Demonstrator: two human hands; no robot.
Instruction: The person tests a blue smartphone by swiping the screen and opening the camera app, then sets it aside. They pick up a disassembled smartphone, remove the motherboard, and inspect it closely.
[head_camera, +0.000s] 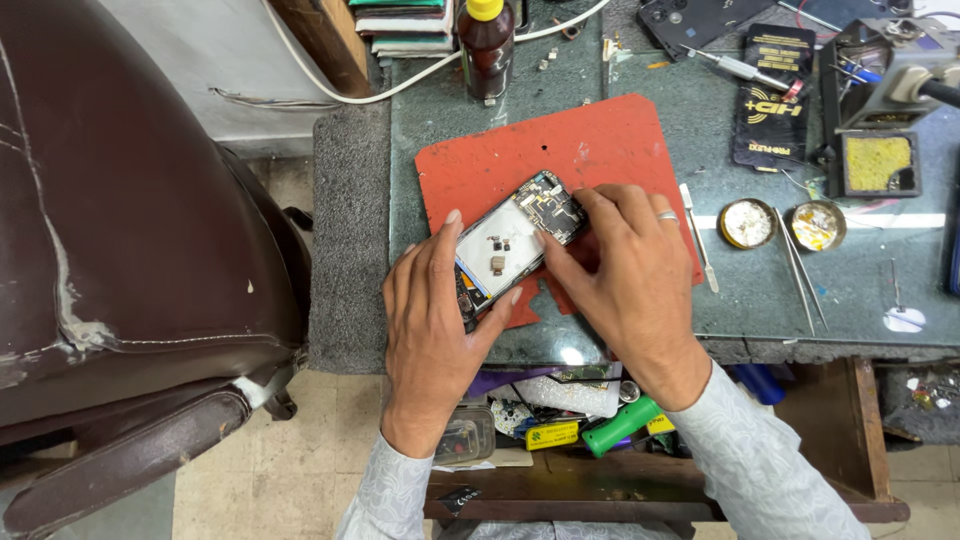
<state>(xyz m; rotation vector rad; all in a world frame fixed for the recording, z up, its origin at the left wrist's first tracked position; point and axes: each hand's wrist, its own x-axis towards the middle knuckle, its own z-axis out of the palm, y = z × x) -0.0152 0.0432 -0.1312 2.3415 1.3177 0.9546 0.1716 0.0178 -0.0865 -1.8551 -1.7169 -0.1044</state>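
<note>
A person's two hands work on an opened phone (520, 235) at a cluttered repair counter (760, 300), seen from above. The phone, its back cover off and its circuit board and small components exposed, lies tilted on a worn red mat (560, 150) near the counter's front edge. The left hand (435, 320) cradles the phone's lower end, its fingers (447, 235) curled loosely around the frame, index finger along the left side and thumb pressed against the lower right edge. The right hand (625, 270) (a ring shows on one finger) rests over the phone's upper right corner, its fingers bent and closed down on the board end; what lies under the fingertips cannot be made out.

To the right of the mat, a slim metal tool (700, 240) lies just beside the right hand, with tweezers (800, 270) further out. Two small round tins (780, 224) sit side by side behind the tweezers, and a soldering stand with a yellow sponge (878, 162) stands beyond them. A dark bottle with a yellow cap (486, 45) stands at the back of the counter, a white cable (400, 85) running past it. A brown leather chair (130, 230) fills the left. Below the counter's edge, a shelf (560, 470) holds a green cylinder (622, 424) among small parts.
</note>
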